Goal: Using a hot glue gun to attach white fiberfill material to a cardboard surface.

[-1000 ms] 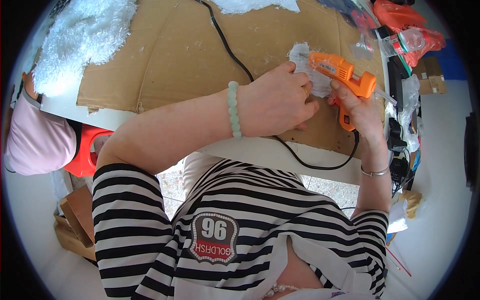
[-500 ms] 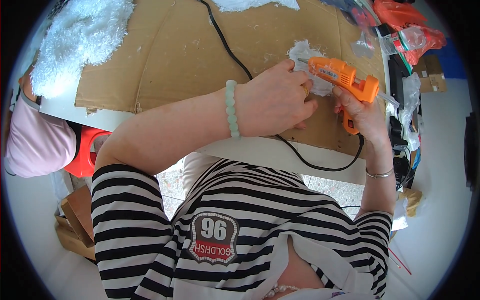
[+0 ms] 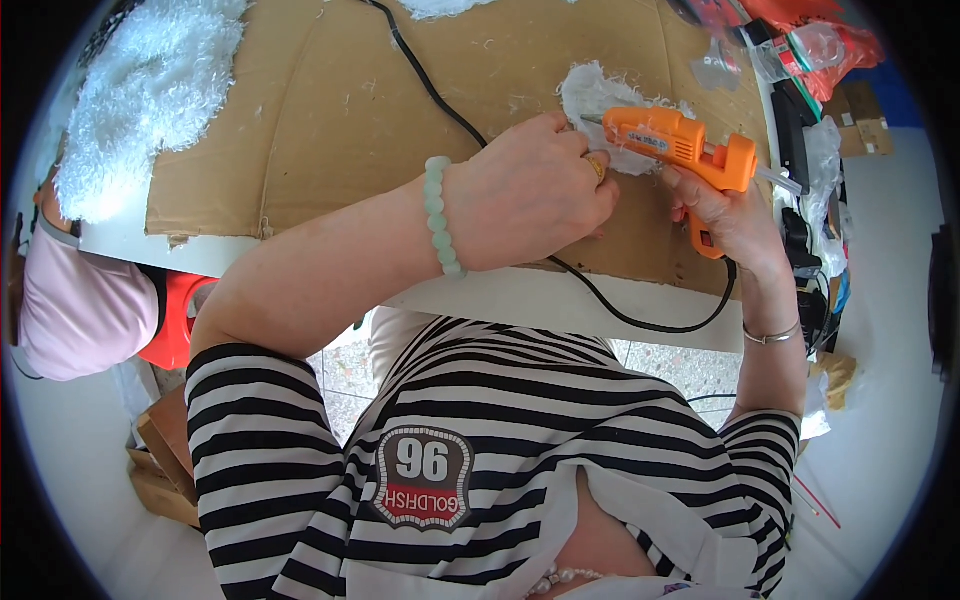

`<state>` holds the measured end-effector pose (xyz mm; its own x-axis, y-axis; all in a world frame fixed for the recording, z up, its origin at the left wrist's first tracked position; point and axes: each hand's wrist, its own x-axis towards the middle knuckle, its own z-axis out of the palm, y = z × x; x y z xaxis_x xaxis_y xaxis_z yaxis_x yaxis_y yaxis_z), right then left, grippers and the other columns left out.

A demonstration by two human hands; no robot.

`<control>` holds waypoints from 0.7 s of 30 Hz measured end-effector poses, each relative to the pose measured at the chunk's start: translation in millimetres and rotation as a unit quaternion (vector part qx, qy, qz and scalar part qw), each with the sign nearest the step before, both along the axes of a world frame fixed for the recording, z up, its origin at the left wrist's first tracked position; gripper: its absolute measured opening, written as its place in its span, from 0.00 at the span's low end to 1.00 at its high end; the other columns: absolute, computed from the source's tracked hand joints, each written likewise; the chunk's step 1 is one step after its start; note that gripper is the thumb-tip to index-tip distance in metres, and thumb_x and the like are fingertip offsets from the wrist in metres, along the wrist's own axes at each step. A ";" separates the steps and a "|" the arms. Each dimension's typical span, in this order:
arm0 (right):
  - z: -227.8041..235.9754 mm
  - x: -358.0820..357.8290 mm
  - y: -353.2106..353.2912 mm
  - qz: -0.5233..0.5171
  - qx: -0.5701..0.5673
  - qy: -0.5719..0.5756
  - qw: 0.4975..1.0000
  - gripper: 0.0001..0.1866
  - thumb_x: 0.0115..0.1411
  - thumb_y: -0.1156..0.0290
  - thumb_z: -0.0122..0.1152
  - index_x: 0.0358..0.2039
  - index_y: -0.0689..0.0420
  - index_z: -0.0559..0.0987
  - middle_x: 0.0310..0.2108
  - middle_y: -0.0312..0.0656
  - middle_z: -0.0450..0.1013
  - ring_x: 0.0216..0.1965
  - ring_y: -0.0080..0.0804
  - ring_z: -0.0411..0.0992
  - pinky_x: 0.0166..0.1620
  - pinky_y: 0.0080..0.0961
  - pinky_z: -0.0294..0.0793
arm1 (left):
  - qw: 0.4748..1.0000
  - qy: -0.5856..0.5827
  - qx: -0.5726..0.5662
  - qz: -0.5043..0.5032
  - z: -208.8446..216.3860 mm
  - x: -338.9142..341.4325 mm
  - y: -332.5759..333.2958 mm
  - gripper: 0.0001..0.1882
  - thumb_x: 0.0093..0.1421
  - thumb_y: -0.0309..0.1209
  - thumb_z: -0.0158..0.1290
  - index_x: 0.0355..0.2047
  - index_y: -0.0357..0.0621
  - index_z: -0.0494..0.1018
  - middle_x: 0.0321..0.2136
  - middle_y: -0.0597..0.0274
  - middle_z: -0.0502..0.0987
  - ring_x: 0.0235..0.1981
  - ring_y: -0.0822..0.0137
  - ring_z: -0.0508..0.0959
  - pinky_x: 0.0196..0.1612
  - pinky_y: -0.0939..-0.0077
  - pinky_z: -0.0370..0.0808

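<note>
My right hand (image 3: 738,222) is wrapped round the grip of an orange hot glue gun (image 3: 655,134). A clear glue stick (image 3: 777,180) pokes out of its back end. The nozzle points left, over a ragged piece of white fuzzy fabric (image 3: 592,88) lying on the cardboard. My left hand (image 3: 535,190) is closed beside the nozzle, its fingers curled at the near edge of that fabric. Its fingertips are mostly hidden, so I cannot make out what they pinch. A black cord (image 3: 640,322) runs from the gun's grip and passes beneath my left hand.
Brown cardboard (image 3: 350,120) covers the white table (image 3: 520,295). White shaggy fabric (image 3: 160,95) lies at the far left, a plastic bottle (image 3: 815,48) and red bag (image 3: 850,85) at the far right. Another person's pink sleeve (image 3: 90,290) shows at left.
The whole view has shifted slightly, moving the cardboard and fabric up and left in the picture. My hands and the glue gun keep nearly the same place over the fabric.
</note>
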<state>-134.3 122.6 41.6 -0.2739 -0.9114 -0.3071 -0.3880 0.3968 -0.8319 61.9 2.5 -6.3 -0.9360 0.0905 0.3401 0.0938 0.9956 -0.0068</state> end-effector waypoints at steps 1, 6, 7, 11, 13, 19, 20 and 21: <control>-0.2 -0.3 0.9 -0.001 0.006 0.006 1.000 0.15 0.56 0.64 0.61 0.39 0.59 0.74 0.26 0.33 0.70 0.25 0.21 0.69 0.30 0.19 0.69 | 1.000 0.001 0.012 0.000 0.5 -0.2 0.2 0.17 0.47 0.39 0.57 0.32 0.40 0.72 0.37 0.59 0.75 0.37 0.65 0.73 0.44 0.72 0.68; -0.8 -3.1 7.2 -0.005 -0.008 -0.009 1.000 0.14 0.56 0.64 0.60 0.38 0.59 0.74 0.25 0.33 0.70 0.24 0.20 0.68 0.30 0.18 0.69 | 1.000 0.013 0.022 -0.010 1.4 -0.6 0.2 0.17 0.47 0.39 0.57 0.33 0.39 0.72 0.36 0.61 0.75 0.36 0.66 0.71 0.41 0.72 0.68; -0.4 -3.7 8.3 -0.003 -0.006 -0.004 1.000 0.14 0.56 0.64 0.60 0.38 0.59 0.74 0.25 0.33 0.70 0.24 0.20 0.68 0.29 0.18 0.68 | 1.000 0.014 0.021 -0.006 1.2 -0.5 0.3 0.18 0.47 0.39 0.57 0.33 0.39 0.72 0.36 0.62 0.75 0.36 0.66 0.71 0.41 0.72 0.68; 4.8 -3.5 11.5 0.006 -0.008 -0.004 1.000 0.14 0.56 0.65 0.60 0.38 0.60 0.74 0.25 0.33 0.70 0.24 0.20 0.68 0.29 0.18 0.69 | 1.000 0.011 0.023 0.000 0.4 -1.2 0.2 0.18 0.47 0.38 0.57 0.34 0.39 0.72 0.36 0.62 0.75 0.35 0.66 0.71 0.40 0.72 0.68; 4.9 -5.0 13.0 0.008 0.004 -0.001 1.000 0.15 0.56 0.64 0.60 0.39 0.61 0.74 0.26 0.33 0.71 0.24 0.20 0.68 0.30 0.19 0.69 | 0.999 0.037 0.013 -0.005 -1.4 -2.4 -0.6 0.15 0.48 0.38 0.56 0.31 0.39 0.73 0.29 0.63 0.74 0.33 0.67 0.71 0.39 0.73 0.68; 11.4 -5.4 15.5 0.005 0.032 0.018 0.999 0.15 0.55 0.65 0.61 0.39 0.62 0.74 0.28 0.35 0.72 0.25 0.20 0.68 0.31 0.18 0.70 | 0.997 0.066 0.022 -0.013 1.2 -1.6 -3.4 0.12 0.50 0.37 0.54 0.27 0.40 0.73 0.20 0.64 0.73 0.28 0.66 0.73 0.37 0.74 0.68; 11.9 -5.6 15.5 0.003 0.032 0.016 0.999 0.15 0.55 0.65 0.61 0.39 0.62 0.74 0.28 0.35 0.72 0.25 0.20 0.68 0.31 0.18 0.70 | 0.998 0.054 0.039 -0.009 2.9 -0.5 -4.3 0.11 0.50 0.37 0.54 0.26 0.40 0.73 0.20 0.64 0.73 0.27 0.65 0.73 0.37 0.74 0.68; 12.4 -6.1 15.7 0.005 0.041 0.026 0.999 0.15 0.55 0.65 0.60 0.39 0.62 0.74 0.29 0.35 0.72 0.25 0.20 0.68 0.31 0.18 0.70 | 0.998 0.053 0.039 -0.012 3.1 -0.6 -5.4 0.11 0.50 0.37 0.54 0.26 0.40 0.73 0.20 0.64 0.73 0.27 0.65 0.73 0.37 0.74 0.68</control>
